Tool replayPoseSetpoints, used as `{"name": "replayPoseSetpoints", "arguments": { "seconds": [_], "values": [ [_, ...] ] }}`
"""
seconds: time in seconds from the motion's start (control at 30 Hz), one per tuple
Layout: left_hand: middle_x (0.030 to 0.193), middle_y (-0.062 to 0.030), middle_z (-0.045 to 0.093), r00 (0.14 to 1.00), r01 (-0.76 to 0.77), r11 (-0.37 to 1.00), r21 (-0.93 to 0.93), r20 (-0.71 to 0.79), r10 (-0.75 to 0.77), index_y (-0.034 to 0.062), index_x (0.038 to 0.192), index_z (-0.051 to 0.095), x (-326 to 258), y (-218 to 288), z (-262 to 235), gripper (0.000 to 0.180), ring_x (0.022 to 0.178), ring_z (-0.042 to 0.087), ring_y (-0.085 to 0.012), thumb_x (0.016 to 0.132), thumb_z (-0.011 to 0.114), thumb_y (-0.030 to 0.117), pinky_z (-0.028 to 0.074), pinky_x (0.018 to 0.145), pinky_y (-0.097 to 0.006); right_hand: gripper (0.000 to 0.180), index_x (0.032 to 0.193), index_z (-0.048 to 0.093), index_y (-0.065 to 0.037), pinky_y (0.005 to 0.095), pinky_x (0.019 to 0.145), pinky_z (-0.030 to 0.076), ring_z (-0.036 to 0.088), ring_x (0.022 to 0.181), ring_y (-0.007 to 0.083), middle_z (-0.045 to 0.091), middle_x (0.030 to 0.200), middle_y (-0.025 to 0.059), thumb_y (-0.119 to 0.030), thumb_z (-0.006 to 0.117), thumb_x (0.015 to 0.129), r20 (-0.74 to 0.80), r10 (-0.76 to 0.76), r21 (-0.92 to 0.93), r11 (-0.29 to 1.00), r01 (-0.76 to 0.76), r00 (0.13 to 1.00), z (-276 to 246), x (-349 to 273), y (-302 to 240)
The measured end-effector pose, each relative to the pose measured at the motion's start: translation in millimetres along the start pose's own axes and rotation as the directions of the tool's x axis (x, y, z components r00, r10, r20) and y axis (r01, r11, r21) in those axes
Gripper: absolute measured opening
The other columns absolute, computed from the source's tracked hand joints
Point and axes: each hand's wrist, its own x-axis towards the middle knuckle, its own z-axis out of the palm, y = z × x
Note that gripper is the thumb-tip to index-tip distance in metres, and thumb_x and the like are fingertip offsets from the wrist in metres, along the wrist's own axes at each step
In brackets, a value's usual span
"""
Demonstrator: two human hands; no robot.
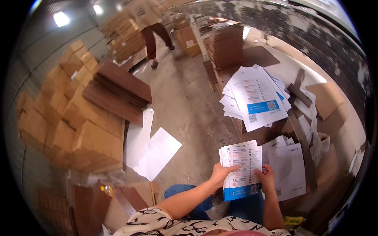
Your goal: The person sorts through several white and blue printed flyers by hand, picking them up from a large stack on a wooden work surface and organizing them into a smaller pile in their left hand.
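Left hand (219,173) and right hand (266,177) grip leaflets (242,170) (fanned stack)

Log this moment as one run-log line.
left hand: grips leaflet stack | right hand: grips same stack | loose leaflet pile: ahead on pallet

Warehouse or packing floor, bare grey concrete floor (185,106), stacked brown cardboard cartons (75,118) at nine o'clock, tall pile of flat brown cardboard sheets (226,45) at one o'clock, heaps of white printed paper leaflets (256,96) at two o'clock, another person (151,23) walking at twelve o'clock.
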Motion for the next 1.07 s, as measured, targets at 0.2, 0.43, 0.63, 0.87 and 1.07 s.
{"name": "replayPoseSetpoints", "arguments": {
  "seconds": [0.2,0.43,0.63,0.87,1.07],
  "values": [
    [0.104,-0.0158,0.064,0.999,0.039,0.996,0.082,-0.026,-0.037,-0.0066,0.108,0.059,-6.1,-3.4,1.7,0.032,0.091,0.064,-0.0248,0.078,0.069,-0.003,0.054,0.081,-0.038,0.011,0.086,0.06,0.0,0.0229,0.06,0.049,0.06,0.067,0.0112,0.066,0.08,0.0088,-0.007,0.067,0.082,0.029,0.018,0.043,0.999,-0.02,0.999,-23.2,-8.4,19.1],
    [0.106,-0.0155,0.064,0.993,0.114,0.993,0.034,0.026,-0.115,-0.0055,0.111,0.058,-13.2,-6.4,-12.7,0.032,0.091,0.064,-0.0252,0.08,0.067,-0.001,0.054,0.081,-0.039,0.021,0.09,0.063,0.004,0.0257,0.064,0.049,0.06,0.07,0.013,0.065,0.081,0.009,-0.017,0.063,0.086,0.025,0.121,0.072,0.99,-0.123,0.992,-29.4,-26.6,29.8],
    [0.103,-0.0136,0.065,0.986,0.126,0.972,0.2,-0.129,-0.101,-0.0041,0.11,0.058,0.3,-6.3,5.8,0.036,0.088,0.065,-0.024,0.078,0.071,0.003,0.055,0.076,-0.038,0.03,0.102,0.061,0.005,0.0285,0.068,0.047,0.058,0.078,0.0156,0.064,0.09,0.01,-0.022,0.057,0.09,-0.253,0.019,-0.04,0.999,-0.03,0.967,-64.0,-3.5,56.9],
    [0.113,-0.0176,0.06,0.957,-0.181,0.977,0.108,-0.21,0.201,-0.006,0.12,0.051,-2.7,21.6,-11.5,0.042,0.097,0.062,-0.0275,0.08,0.065,-0.003,0.053,0.083,-0.039,0.026,0.091,0.065,-0.004,0.037,0.074,0.047,0.06,0.076,0.0309,0.064,0.079,0.014,-0.027,0.068,0.081,-0.167,-0.365,-0.888,0.459,0.021,0.916,-109.5,26.0,9.0],
    [0.117,-0.016,0.058,0.986,-0.066,0.98,0.188,-0.139,0.092,-0.004,0.124,0.049,0.5,10.1,4.7,0.048,0.101,0.061,-0.0274,0.08,0.066,-0.001,0.051,0.087,-0.037,0.034,0.105,0.065,-0.009,0.0452,0.099,0.033,0.033,0.129,0.0369,0.042,0.138,0.0185,-0.03,0.07,0.078,-0.139,-0.529,-0.99,0.057,-0.129,0.837,-186.3,48.6,-14.6]
  ]
}}
